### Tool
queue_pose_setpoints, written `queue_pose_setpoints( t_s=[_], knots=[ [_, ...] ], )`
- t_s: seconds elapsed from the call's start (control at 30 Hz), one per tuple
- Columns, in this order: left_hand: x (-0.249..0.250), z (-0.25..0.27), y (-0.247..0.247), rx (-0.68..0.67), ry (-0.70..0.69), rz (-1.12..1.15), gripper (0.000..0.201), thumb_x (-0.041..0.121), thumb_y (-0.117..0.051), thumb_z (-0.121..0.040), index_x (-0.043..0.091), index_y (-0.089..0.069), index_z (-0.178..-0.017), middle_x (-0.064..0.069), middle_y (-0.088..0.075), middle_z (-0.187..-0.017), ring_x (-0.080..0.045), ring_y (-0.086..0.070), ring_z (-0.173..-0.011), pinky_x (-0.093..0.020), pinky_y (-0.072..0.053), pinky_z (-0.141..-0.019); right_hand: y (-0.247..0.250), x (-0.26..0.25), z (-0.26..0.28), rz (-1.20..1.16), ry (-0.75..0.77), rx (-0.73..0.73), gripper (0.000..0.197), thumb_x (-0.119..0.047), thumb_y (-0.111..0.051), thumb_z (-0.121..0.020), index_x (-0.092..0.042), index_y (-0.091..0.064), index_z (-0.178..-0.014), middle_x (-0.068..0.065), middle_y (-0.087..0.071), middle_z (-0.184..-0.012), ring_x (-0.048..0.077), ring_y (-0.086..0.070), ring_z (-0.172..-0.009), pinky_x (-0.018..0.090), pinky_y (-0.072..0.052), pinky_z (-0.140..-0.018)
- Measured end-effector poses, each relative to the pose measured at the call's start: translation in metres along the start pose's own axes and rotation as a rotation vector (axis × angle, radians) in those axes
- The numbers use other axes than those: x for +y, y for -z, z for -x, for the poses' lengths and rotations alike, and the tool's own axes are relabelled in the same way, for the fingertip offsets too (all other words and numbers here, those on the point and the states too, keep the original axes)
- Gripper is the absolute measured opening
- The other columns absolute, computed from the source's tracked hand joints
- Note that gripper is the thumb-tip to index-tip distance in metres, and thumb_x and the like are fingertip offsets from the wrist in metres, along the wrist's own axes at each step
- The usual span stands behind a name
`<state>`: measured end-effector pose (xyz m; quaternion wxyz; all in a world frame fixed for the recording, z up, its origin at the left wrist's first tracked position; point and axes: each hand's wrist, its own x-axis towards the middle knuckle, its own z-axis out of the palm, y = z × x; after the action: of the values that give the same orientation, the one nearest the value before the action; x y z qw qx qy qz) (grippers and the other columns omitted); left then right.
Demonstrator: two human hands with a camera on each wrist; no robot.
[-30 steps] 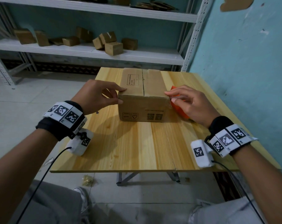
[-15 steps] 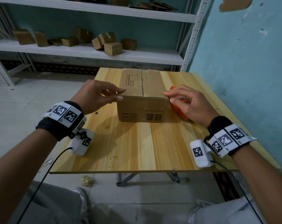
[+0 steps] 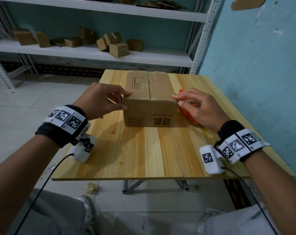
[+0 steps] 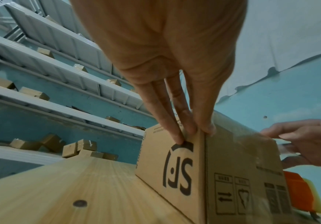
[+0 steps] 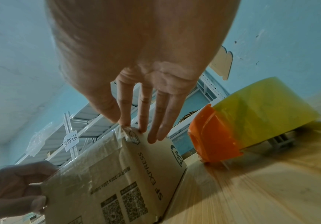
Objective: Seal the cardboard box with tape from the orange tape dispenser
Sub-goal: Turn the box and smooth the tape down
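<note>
While cardboard box [image 3: 148,100] sits mid wooden table [image 3: 144,155]: left hand [image 3: 99,100] pinches its near-left top corner; right hand [image 3: 201,107] pinches clear tape [image 5: 123,133] at near-right corner. Orange tape dispenser [image 5: 215,134] just right of box.

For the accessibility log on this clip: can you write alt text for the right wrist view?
The right hand pinches a crinkled end of clear tape at the top corner of an SF Express cardboard box on a wooden table. The orange tape dispenser with its yellowish roll sits beside the box, and the left hand steadies the box's far corner.
</note>
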<state>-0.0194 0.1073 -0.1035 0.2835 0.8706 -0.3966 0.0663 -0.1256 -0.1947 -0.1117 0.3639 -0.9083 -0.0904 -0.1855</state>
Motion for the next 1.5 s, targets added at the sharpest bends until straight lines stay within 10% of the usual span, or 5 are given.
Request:
queue_pose_setpoints(
  t_s=[0.27,0.77,1.03,1.33,1.5],
  knots=[
    [0.007,-0.002,-0.002,-0.012,-0.023,-0.058,0.049,0.012,-0.076,-0.076,0.015,-0.058,-0.122,0.004,-0.062,-0.104,0.008,-0.056,-0.077,-0.002,-0.043,-0.055,0.000,-0.001,0.001,0.005,-0.001,-0.001,0.026,-0.015,-0.060,-0.096,-0.017,-0.069,-0.121,-0.007,-0.062,-0.121,-0.006,-0.055,-0.112,0.005,-0.043,-0.090],
    [0.007,-0.004,-0.002,0.012,-0.016,-0.066,0.040,0.024,-0.072,-0.080,0.017,-0.061,-0.117,-0.004,-0.068,-0.103,-0.016,-0.066,-0.091,-0.019,-0.048,-0.075,0.000,-0.001,0.002,0.001,0.002,-0.003,0.027,-0.015,-0.063,-0.095,-0.016,-0.070,-0.121,-0.004,-0.062,-0.122,0.002,-0.059,-0.113,0.011,-0.046,-0.094],
    [0.014,-0.004,0.002,-0.035,-0.004,-0.161,0.050,0.016,-0.076,-0.078,0.022,-0.057,-0.123,0.005,-0.063,-0.103,0.002,-0.056,-0.077,-0.020,-0.047,-0.072,0.001,-0.002,0.002,0.010,-0.017,-0.004,0.025,-0.017,-0.061,-0.096,-0.017,-0.069,-0.120,-0.006,-0.061,-0.123,-0.013,-0.053,-0.110,0.003,-0.042,-0.089],
    [0.049,-0.018,0.000,0.090,-0.095,-0.352,0.036,0.029,-0.055,-0.087,0.023,-0.061,-0.122,-0.002,-0.046,-0.132,-0.021,-0.045,-0.119,-0.041,-0.046,-0.096,-0.006,-0.011,-0.001,0.128,-0.001,-0.017,0.024,-0.033,-0.062,-0.096,-0.021,-0.068,-0.115,-0.014,-0.059,-0.132,0.001,-0.049,-0.124,0.035,-0.042,-0.109],
    [0.076,-0.025,-0.037,-0.079,-0.148,-0.246,0.052,0.032,-0.050,-0.093,0.027,-0.038,-0.144,-0.001,-0.029,-0.154,-0.022,-0.025,-0.142,-0.044,-0.026,-0.115,-0.013,-0.023,0.000,0.227,0.024,-0.004,0.053,-0.062,-0.061,-0.082,-0.020,-0.064,-0.113,-0.006,-0.065,-0.116,0.011,-0.059,-0.105,0.039,-0.052,-0.092]
  ],
)
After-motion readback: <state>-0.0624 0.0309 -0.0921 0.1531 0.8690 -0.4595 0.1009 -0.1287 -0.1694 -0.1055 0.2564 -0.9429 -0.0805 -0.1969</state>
